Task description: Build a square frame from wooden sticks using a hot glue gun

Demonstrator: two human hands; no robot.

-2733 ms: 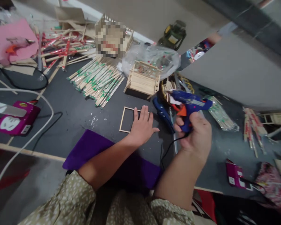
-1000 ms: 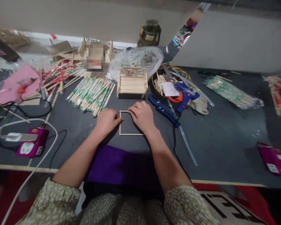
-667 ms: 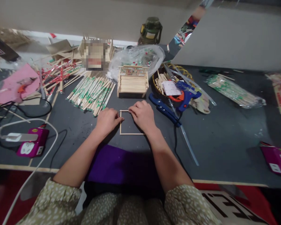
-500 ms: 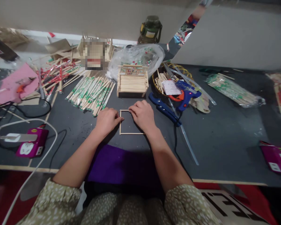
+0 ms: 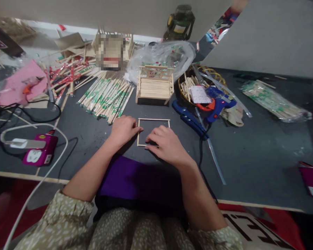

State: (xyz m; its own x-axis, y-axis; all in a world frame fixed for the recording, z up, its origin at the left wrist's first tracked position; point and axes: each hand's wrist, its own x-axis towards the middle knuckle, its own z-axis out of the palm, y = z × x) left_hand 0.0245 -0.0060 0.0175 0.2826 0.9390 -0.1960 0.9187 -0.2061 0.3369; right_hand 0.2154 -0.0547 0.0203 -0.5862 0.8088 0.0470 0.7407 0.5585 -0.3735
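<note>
A rectangular frame of thin wooden sticks [image 5: 153, 119] lies flat on the dark table. My left hand [image 5: 125, 130] rests at its left side, thumb and fingertips close to the left stick, with the fingers curled together. Over the lower right part of the frame is my right hand [image 5: 167, 144], its thumb and fingers parted around the near stick and nothing gripped between them. The hand hides part of the near and right sticks. Behind the frame stands a small bench made of sticks [image 5: 155, 86].
Wrapped chopsticks [image 5: 106, 97] lie behind my left hand. At the right are blue pliers [image 5: 189, 119], a blue glue gun [image 5: 219, 102], a basket [image 5: 181, 93] and a clear glue stick [image 5: 216, 163]. A purple power socket [image 5: 48, 147] with a white cable sits at the left.
My right hand has moved from the frame's far stick to its near stick, and its fingers have parted. My left hand stays at the left side. The camera view has shifted slightly.
</note>
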